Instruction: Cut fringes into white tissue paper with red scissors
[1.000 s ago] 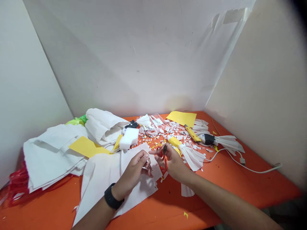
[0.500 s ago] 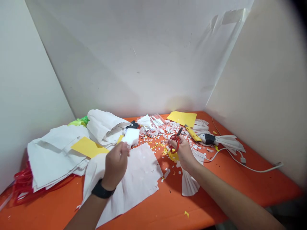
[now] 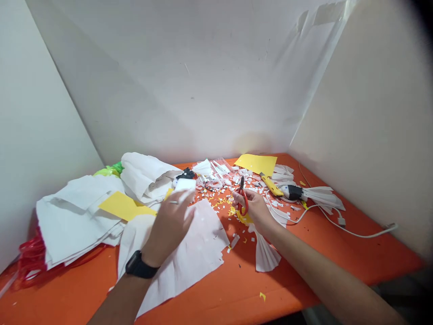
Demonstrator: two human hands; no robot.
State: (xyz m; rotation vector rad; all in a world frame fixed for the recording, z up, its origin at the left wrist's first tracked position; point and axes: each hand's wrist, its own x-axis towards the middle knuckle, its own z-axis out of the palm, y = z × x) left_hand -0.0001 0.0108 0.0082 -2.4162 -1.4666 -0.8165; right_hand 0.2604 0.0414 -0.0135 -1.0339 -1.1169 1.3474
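Note:
My right hand (image 3: 257, 206) grips a pair of red-handled scissors (image 3: 244, 203) with the dark blades pointing up and away. Under and beside that hand lie yellow and white paper scraps, and a fan-shaped pleated white piece (image 3: 265, 253) rests nearer the front. Over a large white sheet (image 3: 199, 253) hovers my left hand (image 3: 171, 228), a dark watch on its wrist, fingers spread and slightly blurred. Just beyond its fingertips is a white block (image 3: 186, 184); whether they touch it I cannot tell.
Stacked white sheets (image 3: 77, 212) and a yellow sheet (image 3: 123, 205) lie left, near red plastic (image 3: 32, 257). To the right are a yellow box cutter (image 3: 271, 185), a black-and-white figure with a pleated tail (image 3: 294, 193) and a white cable (image 3: 365, 235). Walls enclose the orange table (image 3: 237, 293).
My left hand has gone from closed fingers to spread ones and turned palm down. In my right hand the scissors have swung more upright. The view has shifted slightly.

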